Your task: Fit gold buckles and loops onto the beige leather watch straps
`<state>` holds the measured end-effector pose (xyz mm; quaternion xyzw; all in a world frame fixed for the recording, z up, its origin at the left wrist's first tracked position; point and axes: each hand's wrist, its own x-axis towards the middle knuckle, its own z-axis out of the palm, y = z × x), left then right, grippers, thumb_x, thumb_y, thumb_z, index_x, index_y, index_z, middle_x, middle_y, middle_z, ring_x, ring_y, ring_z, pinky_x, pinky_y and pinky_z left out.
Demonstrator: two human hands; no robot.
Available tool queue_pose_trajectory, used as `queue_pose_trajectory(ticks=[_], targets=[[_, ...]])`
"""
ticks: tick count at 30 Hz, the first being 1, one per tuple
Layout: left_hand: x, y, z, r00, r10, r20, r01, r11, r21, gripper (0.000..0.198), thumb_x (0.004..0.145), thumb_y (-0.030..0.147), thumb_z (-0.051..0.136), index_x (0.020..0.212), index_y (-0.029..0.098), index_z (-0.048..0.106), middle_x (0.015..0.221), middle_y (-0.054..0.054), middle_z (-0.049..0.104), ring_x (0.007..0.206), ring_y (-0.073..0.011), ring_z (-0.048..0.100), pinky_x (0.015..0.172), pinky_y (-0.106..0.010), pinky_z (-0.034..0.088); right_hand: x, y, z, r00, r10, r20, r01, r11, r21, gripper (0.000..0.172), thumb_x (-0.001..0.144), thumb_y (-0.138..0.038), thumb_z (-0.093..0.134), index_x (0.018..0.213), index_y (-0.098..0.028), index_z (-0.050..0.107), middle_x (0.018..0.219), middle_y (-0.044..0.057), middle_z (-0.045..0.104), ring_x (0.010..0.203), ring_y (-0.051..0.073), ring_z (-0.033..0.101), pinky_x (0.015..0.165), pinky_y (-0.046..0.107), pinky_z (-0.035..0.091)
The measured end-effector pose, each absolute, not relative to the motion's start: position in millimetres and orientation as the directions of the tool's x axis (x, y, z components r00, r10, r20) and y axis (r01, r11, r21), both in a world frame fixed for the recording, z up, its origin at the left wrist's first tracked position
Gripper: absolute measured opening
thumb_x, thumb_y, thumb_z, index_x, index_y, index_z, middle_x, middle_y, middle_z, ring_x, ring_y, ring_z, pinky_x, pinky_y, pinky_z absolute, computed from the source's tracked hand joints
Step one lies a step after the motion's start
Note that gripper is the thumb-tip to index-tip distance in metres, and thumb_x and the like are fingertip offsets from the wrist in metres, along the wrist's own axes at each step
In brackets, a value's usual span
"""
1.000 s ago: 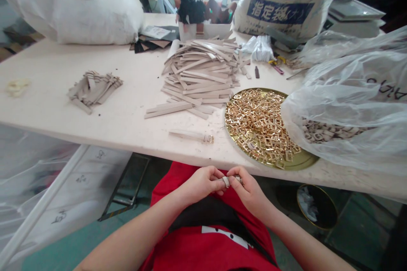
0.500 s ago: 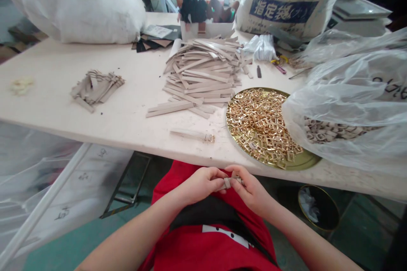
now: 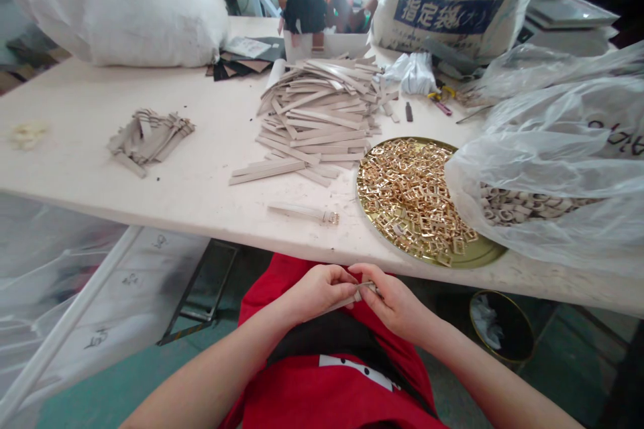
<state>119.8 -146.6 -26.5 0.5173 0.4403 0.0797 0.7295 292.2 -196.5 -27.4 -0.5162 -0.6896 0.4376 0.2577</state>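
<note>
My left hand (image 3: 326, 291) pinches a beige strap (image 3: 347, 302) over my lap, in front of the table edge. At the strap's other end, my right hand (image 3: 392, 300) has thumb and fingers closed on it; what lies under those fingertips is mostly hidden. A lone beige strap with a gold buckle (image 3: 331, 217) at its end lies on the table just beyond my hands. Behind it is a large pile of beige straps (image 3: 322, 110). Gold buckles (image 3: 407, 184) fill much of a round gold tray (image 3: 486, 252) to the right.
A clear plastic bag (image 3: 548, 167) with beige loops overlaps the tray. Strap pieces (image 3: 151, 137) sit bundled at left. Big white bags (image 3: 131, 7) and a printed sack (image 3: 453, 7) stand at the back, near small pliers (image 3: 441, 104). A round bin (image 3: 502, 327) is under the table.
Both hands stay close together. The strap between them has turned, and more of its length shows below my left hand; the band seen at my right fingertips is now largely covered.
</note>
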Motion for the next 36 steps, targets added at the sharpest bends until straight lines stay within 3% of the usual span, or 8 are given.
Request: queue_pose_trajectory(ticks=[8, 18, 22, 26, 36], targets=[[117, -146, -17, 0.621, 0.529, -0.579, 0.252, 0.565, 0.786, 0.027, 0.069, 0.032, 0.063, 0.085, 0.011, 0.060, 0.073, -0.003, 0.064, 0.067, -0.0113, 0.058, 0.069, -0.025, 0.045, 291, -195, -27, -0.275, 0.951, -0.144, 0.499, 0.013, -0.866, 0.008, 0.086, -0.020, 0.039, 0.085, -0.019, 0.047, 0.076, 0.001, 0.056, 0.069, 0.015, 0.053, 0.064, 0.028, 0.043], [121, -157, -31, 0.575, 0.509, -0.640, 0.207, 0.666, 0.716, 0.033, 0.064, 0.039, 0.067, 0.078, 0.011, 0.058, 0.063, 0.000, 0.062, 0.058, -0.0089, 0.056, 0.059, -0.020, 0.041, 298, -198, -25, -0.392, 0.904, -0.171, 0.517, 0.063, -0.853, 0.008, 0.086, -0.020, 0.040, 0.085, -0.019, 0.048, 0.076, 0.002, 0.057, 0.068, 0.014, 0.052, 0.061, 0.026, 0.041], [120, -155, -25, 0.602, 0.479, -0.638, 0.281, 0.621, 0.732, 0.036, 0.066, 0.044, 0.064, 0.080, 0.012, 0.056, 0.068, -0.002, 0.063, 0.057, -0.0091, 0.056, 0.056, -0.020, 0.040, 298, -203, -32, -0.338, 0.926, -0.168, 0.480, 0.016, -0.877, 0.010, 0.087, -0.023, 0.039, 0.084, -0.019, 0.047, 0.073, 0.001, 0.054, 0.065, 0.014, 0.050, 0.060, 0.026, 0.041], [115, -148, -11, 0.684, 0.400, -0.610, 0.415, 0.475, 0.776, 0.038, 0.075, 0.051, 0.052, 0.075, 0.014, 0.052, 0.071, -0.003, 0.063, 0.051, -0.0070, 0.052, 0.051, -0.019, 0.038, 297, -204, -36, -0.250, 0.959, -0.133, 0.436, -0.011, -0.900, 0.014, 0.088, -0.026, 0.038, 0.097, -0.020, 0.046, 0.081, 0.002, 0.055, 0.073, 0.015, 0.053, 0.067, 0.028, 0.044], [119, -151, -9, 0.692, 0.440, -0.572, 0.454, 0.351, 0.819, 0.031, 0.080, 0.042, 0.045, 0.072, 0.014, 0.053, 0.068, -0.003, 0.061, 0.054, -0.0094, 0.053, 0.053, -0.020, 0.040, 293, -207, -31, -0.304, 0.943, -0.135, 0.426, 0.008, -0.905, 0.018, 0.089, -0.028, 0.037, 0.100, -0.020, 0.048, 0.085, 0.004, 0.060, 0.076, 0.016, 0.056, 0.070, 0.030, 0.045]])
